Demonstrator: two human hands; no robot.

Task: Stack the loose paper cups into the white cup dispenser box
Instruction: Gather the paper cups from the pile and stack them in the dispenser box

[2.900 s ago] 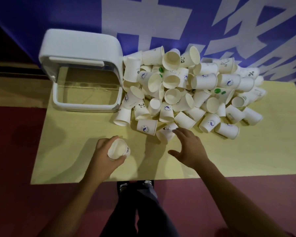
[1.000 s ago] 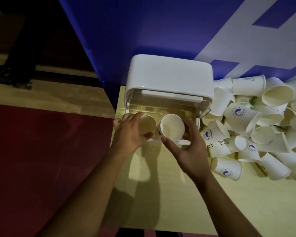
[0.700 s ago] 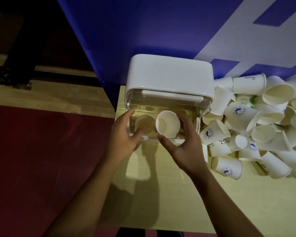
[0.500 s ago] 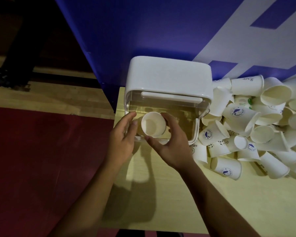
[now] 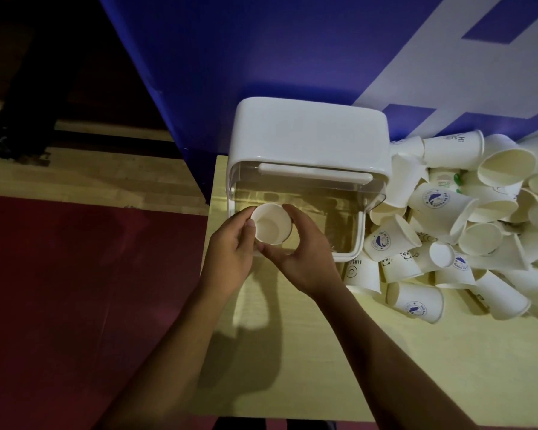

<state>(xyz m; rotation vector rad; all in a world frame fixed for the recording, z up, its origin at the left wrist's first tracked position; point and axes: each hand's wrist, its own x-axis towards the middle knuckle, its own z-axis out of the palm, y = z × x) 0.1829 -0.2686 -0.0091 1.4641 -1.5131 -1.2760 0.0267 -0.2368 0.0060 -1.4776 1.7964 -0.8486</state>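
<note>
The white cup dispenser box (image 5: 308, 138) stands at the table's back left, its clear front compartment open toward me. A white paper cup (image 5: 271, 223), mouth up, sits at the compartment's front left corner. My left hand (image 5: 229, 252) grips it from the left, thumb on the rim. My right hand (image 5: 305, 256) curls round its right and near side. Whether a second cup is nested under it cannot be told. A big pile of loose paper cups (image 5: 466, 225) lies to the right of the box.
The yellow table (image 5: 416, 367) ends just left of the box, with red floor (image 5: 75, 305) beyond. A blue and white banner (image 5: 292, 57) stands right behind the box. Cups from the pile lean against the box's right side.
Each hand held its own cup at the box front. The right hand moved its cup left over the left hand's cup, and both hands now hold one visible cup.
</note>
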